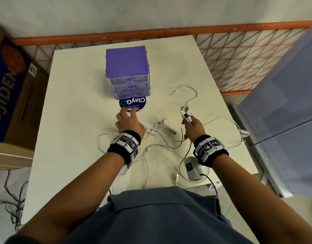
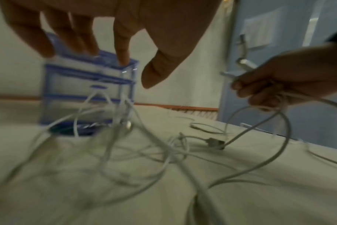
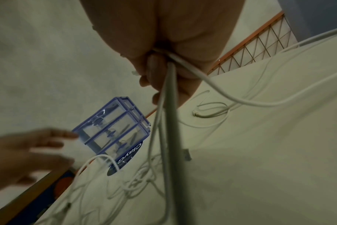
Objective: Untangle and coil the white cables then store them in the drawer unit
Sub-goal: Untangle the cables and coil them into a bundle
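Right hand [image 1: 193, 127] pinches white cables [image 1: 185, 115]; left hand [image 1: 128, 121] hovers, fingers spread

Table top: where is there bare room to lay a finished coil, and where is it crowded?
Bare patches on the table: the left strip between its left edge and the drawer unit, and the far right corner behind the loose cable end. It is crowded between the left hand and right hand, where the white cables lie tangled, and on towards the near edge.
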`<state>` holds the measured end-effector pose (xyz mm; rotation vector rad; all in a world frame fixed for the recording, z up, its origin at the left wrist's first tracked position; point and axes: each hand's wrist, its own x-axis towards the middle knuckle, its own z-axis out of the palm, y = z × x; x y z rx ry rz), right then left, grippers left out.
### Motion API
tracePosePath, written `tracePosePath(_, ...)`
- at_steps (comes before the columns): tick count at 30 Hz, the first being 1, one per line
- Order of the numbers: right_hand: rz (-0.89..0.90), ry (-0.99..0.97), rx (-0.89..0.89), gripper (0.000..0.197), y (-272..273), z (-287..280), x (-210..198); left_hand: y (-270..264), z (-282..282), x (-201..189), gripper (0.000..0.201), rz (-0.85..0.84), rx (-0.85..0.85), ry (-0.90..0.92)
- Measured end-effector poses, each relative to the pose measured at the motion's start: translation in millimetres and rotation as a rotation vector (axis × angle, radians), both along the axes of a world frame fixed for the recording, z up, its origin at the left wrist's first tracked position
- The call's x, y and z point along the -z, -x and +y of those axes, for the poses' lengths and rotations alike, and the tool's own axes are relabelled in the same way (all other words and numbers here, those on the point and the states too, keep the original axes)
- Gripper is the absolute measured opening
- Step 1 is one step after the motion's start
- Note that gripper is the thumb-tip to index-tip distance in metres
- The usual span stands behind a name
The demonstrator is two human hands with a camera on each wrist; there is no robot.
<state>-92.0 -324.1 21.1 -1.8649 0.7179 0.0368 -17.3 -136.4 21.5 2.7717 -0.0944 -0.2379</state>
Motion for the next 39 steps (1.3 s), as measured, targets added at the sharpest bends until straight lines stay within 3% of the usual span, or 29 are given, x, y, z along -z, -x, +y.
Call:
tracePosePath(2, 0.000, 0.002, -0.011, 0.019, 0, 3, 1, 4, -18, -1, 0.050, -0.079, 0.203, 0.115)
tracePosePath(4, -0.002, 0.003, -0.009, 0.017, 0, 3, 1, 5, -34, 4, 0.036, 0.059, 0.406, 0.176)
tracePosePath(7, -0.006, -0.013, 0.005, 0.018, -1, 3, 1, 5, -47, 18, 0.033, 0.300, 0.501, 0.034)
tracePosePath(10, 0.011, -0.035, 0.023, 0.020, -1, 2, 1, 3, -52, 29, 0.036, 0.379, 0.569, -0.075)
tracePosePath(18, 0.047, -0.057, 0.026, 0.018, 4, -4, 3, -6, -59, 24, 0.030, 0.349, 0.546, -0.321)
tracePosePath(25, 0.031, -0.054, 0.049, 0.018, 1, -4, 8, -12, -32, 11, 0.022, 0.340, 0.446, -0.185)
tracePosePath(29, 0.033, -0.061, 0.037, 0.018, -1, -1, 8, -12, -19, 10, 0.022, 0.378, 0.462, -0.258)
tracePosePath(33, 0.025, -0.072, 0.052, 0.016, -3, 0, 11, -8, -7, 12, 0.033, 0.398, 0.374, 0.013)
tracePosePath(39, -0.045, -0.092, 0.084, 0.015, -5, -1, 12, 4, -12, 4, 0.021, 0.375, 0.284, 0.419)
